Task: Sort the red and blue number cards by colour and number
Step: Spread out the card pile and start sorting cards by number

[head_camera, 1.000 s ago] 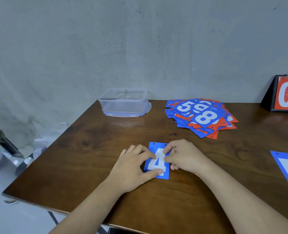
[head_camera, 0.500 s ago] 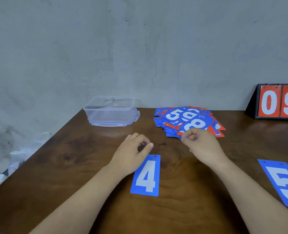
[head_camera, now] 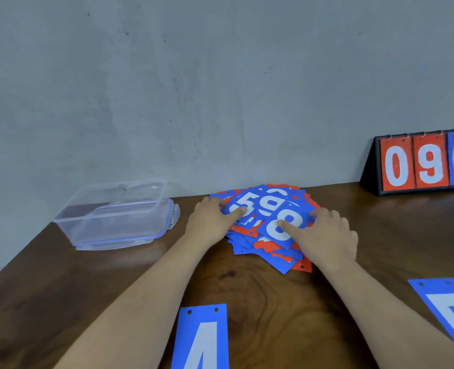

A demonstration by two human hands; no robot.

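Number cards [head_camera: 267, 209] lie in a loose red-and-blue heap at the far side of the table [head_camera: 247, 288], near the wall, and both your hands are on it. Your left hand [head_camera: 211, 222] covers the heap's left edge, fingers loosely spread along the far corner and thumb pressing the top blue 5. Your right hand [head_camera: 327, 235] rests on the right edge, thumb pressing down on the blue 8 and fingers lying relaxed over the side. Both forearms reach straight forward, nearly parallel. A single blue 4 card [head_camera: 202, 339] lies flat between your arms close to you, and a blue 5 card [head_camera: 449, 312] lies outside your right arm.
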